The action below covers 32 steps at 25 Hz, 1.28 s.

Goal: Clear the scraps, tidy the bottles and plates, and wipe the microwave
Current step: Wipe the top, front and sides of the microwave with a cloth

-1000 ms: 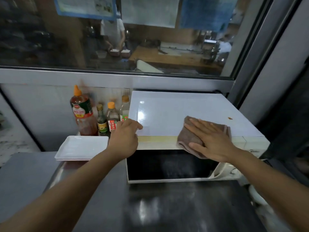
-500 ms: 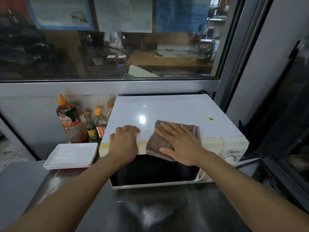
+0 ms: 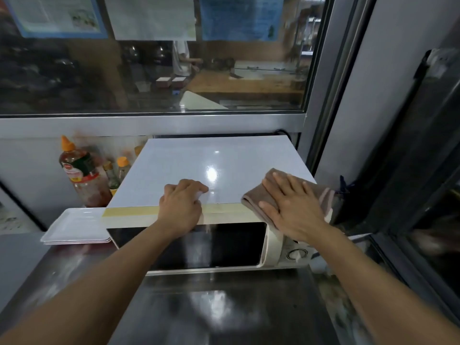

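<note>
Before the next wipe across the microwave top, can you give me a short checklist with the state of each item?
1. Cloth lies flat under the right hand: ok.
2. Left hand steadies the microwave at its front edge: ok.
3. Cloth fully on top: not ok, it hangs over the front right corner.
4. Bottles stand apart from the wiping path, left of the microwave: ok.
5. Plates stacked beside it: ok.
6. Top free of spots: cannot tell, glare and the cloth hide part.
</note>
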Motion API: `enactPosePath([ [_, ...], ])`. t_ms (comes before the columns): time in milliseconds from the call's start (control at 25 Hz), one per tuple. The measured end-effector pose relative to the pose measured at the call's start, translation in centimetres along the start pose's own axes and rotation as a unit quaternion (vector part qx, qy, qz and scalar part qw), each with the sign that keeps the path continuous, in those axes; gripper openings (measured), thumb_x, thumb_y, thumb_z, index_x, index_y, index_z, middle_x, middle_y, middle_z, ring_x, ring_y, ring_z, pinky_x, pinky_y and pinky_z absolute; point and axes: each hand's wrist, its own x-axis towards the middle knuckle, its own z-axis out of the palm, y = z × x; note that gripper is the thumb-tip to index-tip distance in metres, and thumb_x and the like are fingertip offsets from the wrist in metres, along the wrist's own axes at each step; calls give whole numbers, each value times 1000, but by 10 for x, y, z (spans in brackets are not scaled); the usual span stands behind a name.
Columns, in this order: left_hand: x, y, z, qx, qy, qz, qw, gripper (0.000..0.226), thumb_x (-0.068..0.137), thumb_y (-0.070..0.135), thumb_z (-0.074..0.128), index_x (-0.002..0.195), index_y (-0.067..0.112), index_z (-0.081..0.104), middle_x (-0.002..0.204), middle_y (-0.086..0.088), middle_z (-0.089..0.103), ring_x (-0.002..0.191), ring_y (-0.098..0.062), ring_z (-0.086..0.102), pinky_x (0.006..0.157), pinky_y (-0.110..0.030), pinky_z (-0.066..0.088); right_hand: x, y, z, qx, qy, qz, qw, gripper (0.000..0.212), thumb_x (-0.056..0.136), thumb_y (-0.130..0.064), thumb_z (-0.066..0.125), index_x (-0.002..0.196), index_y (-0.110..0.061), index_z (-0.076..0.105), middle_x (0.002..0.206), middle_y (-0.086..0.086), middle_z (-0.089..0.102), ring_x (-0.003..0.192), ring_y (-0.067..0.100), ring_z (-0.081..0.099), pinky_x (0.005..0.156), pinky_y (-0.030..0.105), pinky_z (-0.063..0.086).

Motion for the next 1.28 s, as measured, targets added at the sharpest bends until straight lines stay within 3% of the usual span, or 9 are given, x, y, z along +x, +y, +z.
enactPosePath([
  [360,6,15,-11,11,-48,-57,997,34,89,9,53,120,23,56,136,-4,46,124,-31,34,104,-45,33,3,-21,-9,94,-53,-117,987,68,95,-58,27,151,-28,2,160,-6,1,147,16,-1,118,37,0],
  [440,6,22,-12,-11,-27,-59,998,26,90,17,53,114,21,63,128,-4,54,119,-29,42,100,-44,40,-7,-7,-15,139,-20,-76,987,71,93,-55,38,150,-21,13,158,-2,16,144,15,11,117,36,5],
  [600,13,51,-9,7,-5,-32,999,26,90,40,52,90,22,71,101,0,66,102,-23,54,87,-41,48,-20,15,-24,85,114,98,985,61,88,-56,45,132,-13,43,138,7,44,128,24,36,109,39,24],
  [680,20,66,-3,-6,-44,-45,998,25,84,49,57,81,26,65,94,4,66,98,-20,55,87,-39,48,-23,19,-24,72,71,136,986,69,82,-64,47,132,-17,44,136,5,41,125,25,32,105,39,26],
  [800,24,85,5,-20,-96,-53,994,20,81,40,64,76,24,54,94,3,63,98,-21,56,88,-38,48,-27,15,-18,113,24,141,983,72,74,-63,59,131,-25,38,134,1,35,124,23,24,104,38,22],
  [1000,21,91,-4,-172,-89,-46,980,19,81,14,64,72,19,49,85,1,59,89,-21,59,76,-32,49,-28,-8,-15,188,96,199,957,40,71,-28,75,88,-27,39,102,-6,46,105,19,36,86,30,27],
  [1120,17,89,-22,-314,-92,-77,942,19,81,9,65,86,18,49,81,-3,58,77,-19,56,59,-26,41,-34,-13,-27,409,155,235,868,41,74,-6,73,94,-26,44,85,-2,56,81,16,56,66,16,42],
  [1200,16,86,-36,-393,-105,-89,909,24,84,6,61,101,19,50,78,-4,58,68,-16,55,56,-24,41,-39,-18,-45,550,159,242,783,51,76,0,72,105,-33,46,88,6,64,77,18,65,59,23,52],
  [1280,17,84,-47,-444,-148,-72,881,29,85,-2,57,103,20,58,80,-6,61,68,-16,57,59,-23,47,-42,-21,-60,627,157,237,725,58,78,5,69,107,-41,48,91,12,69,82,25,69,67,38,58],
])
